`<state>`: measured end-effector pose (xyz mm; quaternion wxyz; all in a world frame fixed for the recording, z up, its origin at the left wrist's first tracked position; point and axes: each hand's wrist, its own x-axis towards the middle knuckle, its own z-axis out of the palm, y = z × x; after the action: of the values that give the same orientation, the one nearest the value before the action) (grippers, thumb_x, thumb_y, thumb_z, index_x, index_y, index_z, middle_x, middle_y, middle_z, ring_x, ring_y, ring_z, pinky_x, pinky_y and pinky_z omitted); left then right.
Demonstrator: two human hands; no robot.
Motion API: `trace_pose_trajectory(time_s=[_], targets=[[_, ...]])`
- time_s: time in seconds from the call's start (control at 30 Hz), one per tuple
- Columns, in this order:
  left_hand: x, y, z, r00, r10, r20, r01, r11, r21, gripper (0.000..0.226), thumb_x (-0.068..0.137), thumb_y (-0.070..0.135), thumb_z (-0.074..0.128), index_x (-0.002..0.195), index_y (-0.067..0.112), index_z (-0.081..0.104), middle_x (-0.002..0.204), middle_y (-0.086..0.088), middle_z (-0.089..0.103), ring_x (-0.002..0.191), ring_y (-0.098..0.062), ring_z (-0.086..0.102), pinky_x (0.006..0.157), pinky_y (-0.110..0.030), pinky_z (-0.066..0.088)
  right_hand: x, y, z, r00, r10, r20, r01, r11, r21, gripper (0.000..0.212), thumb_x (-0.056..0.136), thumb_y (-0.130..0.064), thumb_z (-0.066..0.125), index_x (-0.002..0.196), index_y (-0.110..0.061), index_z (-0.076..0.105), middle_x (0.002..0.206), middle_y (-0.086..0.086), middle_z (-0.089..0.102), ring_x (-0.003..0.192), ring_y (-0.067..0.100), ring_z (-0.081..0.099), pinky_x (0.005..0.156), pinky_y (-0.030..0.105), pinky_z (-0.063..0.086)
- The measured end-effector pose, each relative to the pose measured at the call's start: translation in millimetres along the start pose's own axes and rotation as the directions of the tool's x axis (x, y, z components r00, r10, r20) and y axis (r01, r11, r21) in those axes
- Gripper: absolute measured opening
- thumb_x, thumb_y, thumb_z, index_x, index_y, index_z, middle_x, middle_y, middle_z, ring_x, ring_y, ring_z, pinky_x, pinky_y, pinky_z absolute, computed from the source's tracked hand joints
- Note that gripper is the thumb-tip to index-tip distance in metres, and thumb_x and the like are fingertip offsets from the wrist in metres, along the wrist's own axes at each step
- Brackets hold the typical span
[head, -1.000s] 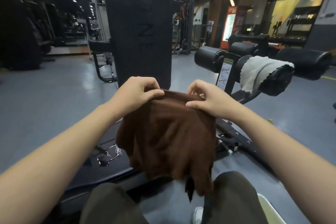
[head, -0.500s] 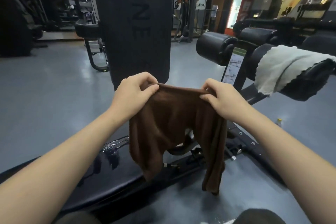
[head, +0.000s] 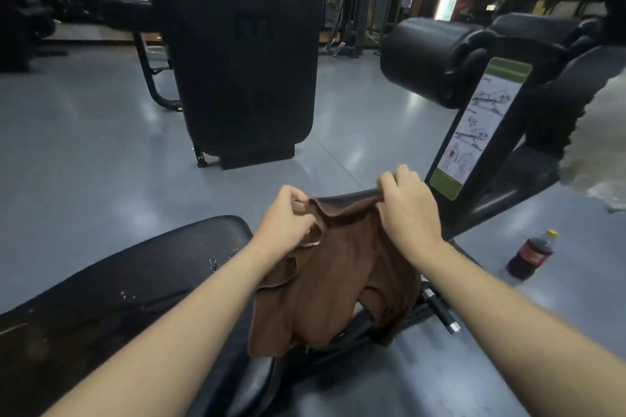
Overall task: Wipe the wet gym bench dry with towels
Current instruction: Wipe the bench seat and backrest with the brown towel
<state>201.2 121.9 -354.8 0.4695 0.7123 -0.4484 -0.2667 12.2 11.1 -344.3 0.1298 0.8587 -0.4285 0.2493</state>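
Both hands pinch the top hem of the brown towel (head: 333, 278): the left hand (head: 286, 218) at ten o'clock of the cloth, the right hand (head: 408, 210) at one, fingers closed on the fabric. Held so, the towel hangs open, probably to spread flat for wiping. The bench (head: 111, 301) lies at eight o'clock, droplets glinting on its pad (none wiped yet, I judge). A cola bottle (head: 530, 256) stands at three, well apart.
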Motion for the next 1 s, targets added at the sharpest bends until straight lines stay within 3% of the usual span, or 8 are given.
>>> trace_pose_trajectory(time_s=[0.1,0.23,0.37,0.5,0.6,0.67,0.83,1.0], targets=[[-6,-27,16,0.984,0.05,0.172,-0.088,0.971,0.223,0.027,0.089,0.015,0.065,0.112,0.027,0.062,0.125,0.002,0.059,0.113,-0.011,0.06,0.104,-0.028,0.045,-23,-6,27,0.996,0.004,0.084,-0.005,1.0,0.011,0.023,0.08,0.0,0.066,0.097,-0.009,0.053,0.09,0.011,0.051,0.069,0.034,0.056,0.05,0.034,0.031],[-28,-40,7,0.956,0.247,0.158,-0.284,0.914,0.289,0.033,0.092,0.01,0.062,0.123,0.022,0.064,0.134,0.013,0.046,0.12,0.005,0.043,0.102,0.001,0.023,-41,-17,24,0.998,-0.051,0.024,0.047,0.986,0.161,0.021,0.083,-0.002,0.06,0.104,-0.007,0.059,0.096,0.012,0.054,0.08,0.032,0.054,0.065,0.044,0.047],[-59,-52,-13,0.93,0.344,0.13,-0.368,0.877,0.309,0.034,0.088,0.012,0.06,0.12,0.023,0.062,0.127,0.014,0.049,0.122,-0.005,0.05,0.109,-0.029,0.04,-56,-38,9,0.976,-0.208,0.061,0.192,0.96,0.206,0.028,0.094,-0.03,0.057,0.116,-0.015,0.064,0.117,0.006,0.058,0.105,0.026,0.054,0.087,0.041,0.048],[-106,-66,-31,0.915,0.395,0.08,-0.393,0.829,0.397,0.028,0.085,0.018,0.065,0.112,0.027,0.059,0.118,0.014,0.048,0.114,-0.011,0.05,0.102,-0.032,0.044,-64,-54,10,0.908,-0.3,0.292,0.254,0.949,0.187,0.052,0.097,-0.062,0.038,0.14,-0.035,0.052,0.153,-0.003,0.043,0.145,0.023,0.033,0.117,0.049,0.028],[-145,-72,-35,0.879,0.47,0.084,-0.456,0.773,0.441,0.022,0.088,0.026,0.061,0.11,0.024,0.057,0.113,0.01,0.049,0.106,-0.014,0.049,0.093,-0.033,0.046,-63,-56,15,0.831,-0.315,0.458,0.29,0.949,0.127,0.064,0.094,-0.074,0.028,0.152,-0.047,0.029,0.165,-0.012,0.02,0.154,0.02,0.01,0.123,0.057,0.011],[-166,-75,-34,0.826,0.532,0.19,-0.555,0.702,0.447,0.016,0.09,0.03,0.059,0.104,0.024,0.057,0.107,0.007,0.05,0.097,-0.017,0.049,0.085,-0.037,0.048,-61,-56,19,0.79,-0.322,0.522,0.314,0.944,0.107,0.07,0.092,-0.077,0.026,0.155,-0.049,0.015,0.168,-0.012,0.009,0.155,0.021,0.002,0.122,0.058,0.005],[-200,-99,-29,0.573,0.56,0.598,-0.819,0.425,0.386,0.02,0.093,0.042,0.056,0.108,0.028,0.056,0.107,0.007,0.053,0.091,-0.016,0.051,0.077,-0.031,0.043,-59,-55,27,0.768,-0.328,0.55,0.354,0.933,0.063,0.08,0.087,-0.083,0.01,0.157,-0.046,-0.003,0.169,-0.007,-0.005,0.155,0.025,-0.006,0.122,0.058,0.001],[-195,-124,-25,0.472,0.515,0.716,-0.881,0.249,0.402,0.017,0.087,0.029,0.056,0.104,0.026,0.055,0.106,0.006,0.052,0.094,-0.017,0.051,0.079,-0.031,0.043,-55,-57,33,0.765,-0.317,0.561,0.353,0.934,0.047,0.091,0.078,-0.088,-0.005,0.157,-0.043,-0.008,0.169,0.0,-0.011,0.155,0.026,-0.009,0.122,0.058,0.001]])
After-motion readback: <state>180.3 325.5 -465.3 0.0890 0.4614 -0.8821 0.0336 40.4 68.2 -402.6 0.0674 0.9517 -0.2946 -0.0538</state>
